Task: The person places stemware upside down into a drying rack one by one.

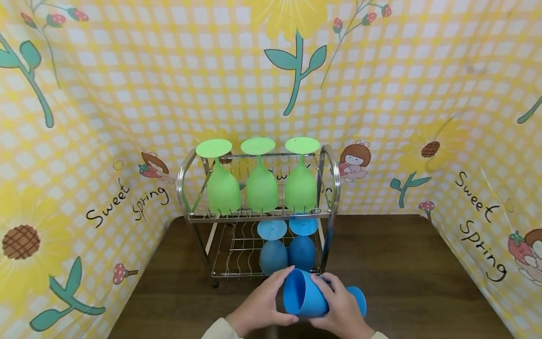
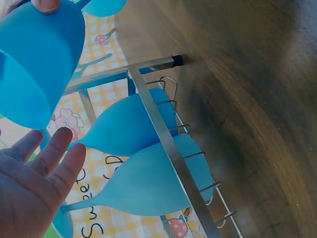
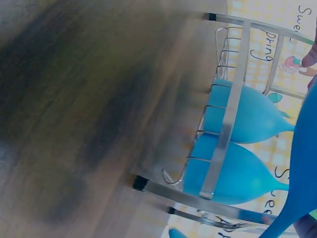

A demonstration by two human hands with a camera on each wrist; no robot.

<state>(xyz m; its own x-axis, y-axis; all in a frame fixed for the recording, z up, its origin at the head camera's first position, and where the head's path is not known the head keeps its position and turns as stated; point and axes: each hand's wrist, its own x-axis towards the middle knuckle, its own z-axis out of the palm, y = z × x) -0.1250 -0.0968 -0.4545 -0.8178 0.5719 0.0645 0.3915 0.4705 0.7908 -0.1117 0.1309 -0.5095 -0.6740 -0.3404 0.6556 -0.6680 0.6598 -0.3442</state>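
A blue plastic wine glass (image 1: 314, 296) lies tilted on its side in the air before the rack, its mouth facing left and its foot to the right. The right hand (image 1: 344, 308) grips it round the bowl. Beside the rim is the left hand (image 1: 263, 301), thumb and fingers spread around the mouth; in the left wrist view the fingers of this hand (image 2: 34, 178) look straight, close to the rim. Two more blue wine glasses (image 1: 273, 257) (image 1: 303, 254) stand upside down on the lower tier of the metal rack (image 1: 262, 218), toward its right end.
Three green wine glasses (image 1: 224, 190) stand upside down along the rack's upper tier. The rack sits on a dark wooden table (image 1: 394, 268). Yellow checked cloth (image 1: 237, 94) hangs behind and along both sides. Wire slots (image 1: 239, 256) show at the lower tier's left.
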